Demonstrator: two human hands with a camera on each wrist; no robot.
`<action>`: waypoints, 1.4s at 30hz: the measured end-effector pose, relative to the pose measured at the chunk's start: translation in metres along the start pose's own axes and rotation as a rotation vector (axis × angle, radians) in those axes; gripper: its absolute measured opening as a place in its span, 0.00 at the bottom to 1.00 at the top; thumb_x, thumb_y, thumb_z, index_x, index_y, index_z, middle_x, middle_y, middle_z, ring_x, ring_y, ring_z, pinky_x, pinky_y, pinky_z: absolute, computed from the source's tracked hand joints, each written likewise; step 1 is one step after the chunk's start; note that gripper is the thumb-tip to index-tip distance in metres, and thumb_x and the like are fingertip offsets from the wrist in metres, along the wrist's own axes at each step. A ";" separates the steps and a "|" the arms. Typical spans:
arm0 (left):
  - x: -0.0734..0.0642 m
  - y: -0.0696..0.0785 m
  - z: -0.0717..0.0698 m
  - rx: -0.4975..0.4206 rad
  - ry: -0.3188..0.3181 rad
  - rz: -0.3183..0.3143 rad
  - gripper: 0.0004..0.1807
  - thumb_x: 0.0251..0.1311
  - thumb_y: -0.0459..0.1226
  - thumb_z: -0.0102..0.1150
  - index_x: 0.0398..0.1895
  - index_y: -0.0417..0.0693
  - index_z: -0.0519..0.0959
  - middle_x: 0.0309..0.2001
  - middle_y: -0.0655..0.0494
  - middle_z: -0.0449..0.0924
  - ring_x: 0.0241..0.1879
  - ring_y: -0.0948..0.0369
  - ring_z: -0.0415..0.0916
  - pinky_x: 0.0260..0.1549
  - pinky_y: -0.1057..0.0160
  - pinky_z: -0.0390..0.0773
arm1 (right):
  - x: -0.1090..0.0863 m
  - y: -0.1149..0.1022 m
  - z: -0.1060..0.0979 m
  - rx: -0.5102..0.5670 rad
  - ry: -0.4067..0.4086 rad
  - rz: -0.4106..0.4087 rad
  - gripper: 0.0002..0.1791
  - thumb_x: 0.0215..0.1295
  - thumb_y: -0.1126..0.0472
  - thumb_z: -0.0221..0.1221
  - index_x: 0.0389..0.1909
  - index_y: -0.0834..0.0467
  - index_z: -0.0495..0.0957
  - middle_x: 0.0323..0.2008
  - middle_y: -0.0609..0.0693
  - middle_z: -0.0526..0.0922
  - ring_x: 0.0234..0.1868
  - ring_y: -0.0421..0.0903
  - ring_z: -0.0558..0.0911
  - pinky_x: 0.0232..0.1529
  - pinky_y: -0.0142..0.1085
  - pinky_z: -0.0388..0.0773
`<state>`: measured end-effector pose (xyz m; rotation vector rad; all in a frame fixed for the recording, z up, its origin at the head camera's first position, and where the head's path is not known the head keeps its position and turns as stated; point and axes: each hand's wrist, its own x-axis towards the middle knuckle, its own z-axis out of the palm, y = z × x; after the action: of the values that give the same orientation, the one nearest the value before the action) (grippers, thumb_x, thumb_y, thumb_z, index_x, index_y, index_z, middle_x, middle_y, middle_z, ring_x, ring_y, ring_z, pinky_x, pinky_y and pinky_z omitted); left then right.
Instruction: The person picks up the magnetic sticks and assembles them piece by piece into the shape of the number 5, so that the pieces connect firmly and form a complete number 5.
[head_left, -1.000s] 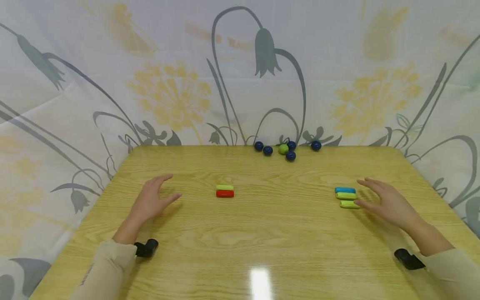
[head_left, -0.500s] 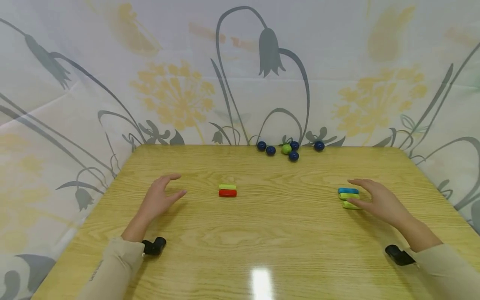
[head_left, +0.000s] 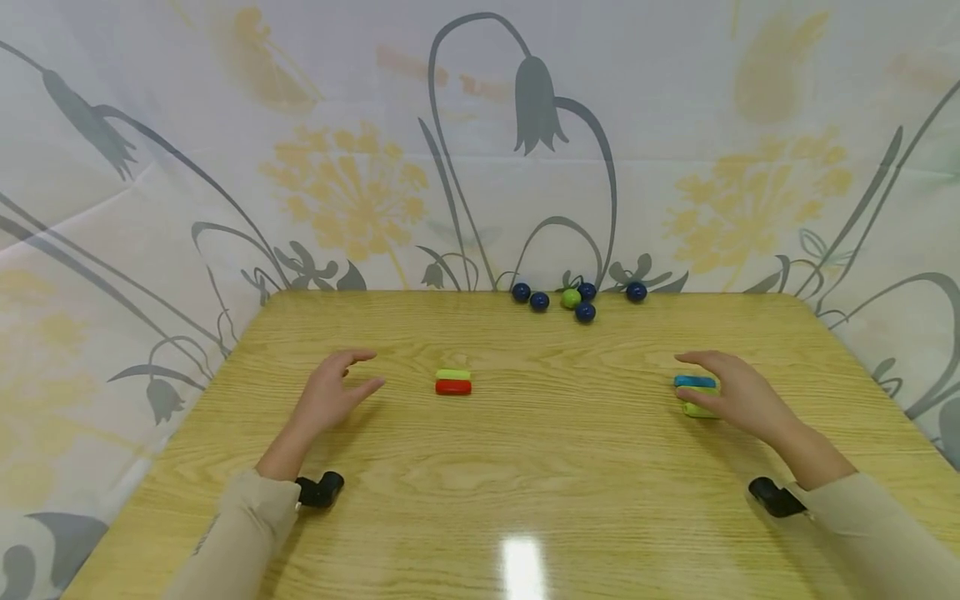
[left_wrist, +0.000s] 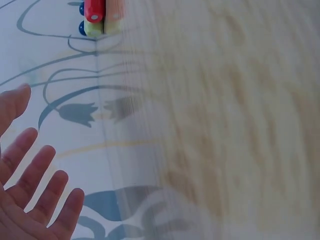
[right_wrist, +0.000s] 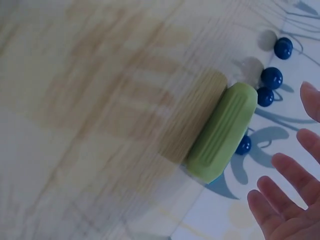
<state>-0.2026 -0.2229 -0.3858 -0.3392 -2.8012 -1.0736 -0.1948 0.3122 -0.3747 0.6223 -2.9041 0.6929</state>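
My left hand (head_left: 330, 396) hovers over the left part of the table, thumb and fingers apart, holding nothing. To its right, a short red bar (head_left: 453, 387) lies against a yellow-green bar (head_left: 453, 375); a gap separates the hand from both. My right hand (head_left: 735, 398) is held above the right side with its fingers spread and nothing in them. Close to its thumb and fingertips lie a blue bar (head_left: 694, 381) and two yellow-green bars, partly hidden by the hand. In the right wrist view, one green bar (right_wrist: 222, 134) shows rounded ends and a ridged face.
Along the table's back edge sit several dark blue balls (head_left: 539, 302) and one green ball (head_left: 571, 298). A flower-patterned cloth (head_left: 480, 167) stands behind the wooden table (head_left: 480, 483) and at its sides. Both wrists carry black cameras (head_left: 776, 497).
My right hand has moved left, over the blue and yellow-green bars, covering more of them. My left hand has shifted a little right, towards the red bar. The bars lie where they were.
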 end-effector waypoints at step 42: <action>0.025 0.029 0.033 -0.119 -0.088 0.061 0.22 0.60 0.37 0.61 0.55 0.35 0.74 0.54 0.42 0.72 0.55 0.45 0.67 0.55 0.49 0.68 | 0.031 -0.013 0.023 0.058 0.005 -0.059 0.25 0.59 0.64 0.63 0.56 0.69 0.71 0.54 0.67 0.72 0.56 0.66 0.68 0.54 0.60 0.64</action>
<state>-0.2210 -0.1755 -0.3871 -0.4920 -2.7879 -1.2442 -0.2182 0.2800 -0.3841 0.7086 -2.8577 0.7718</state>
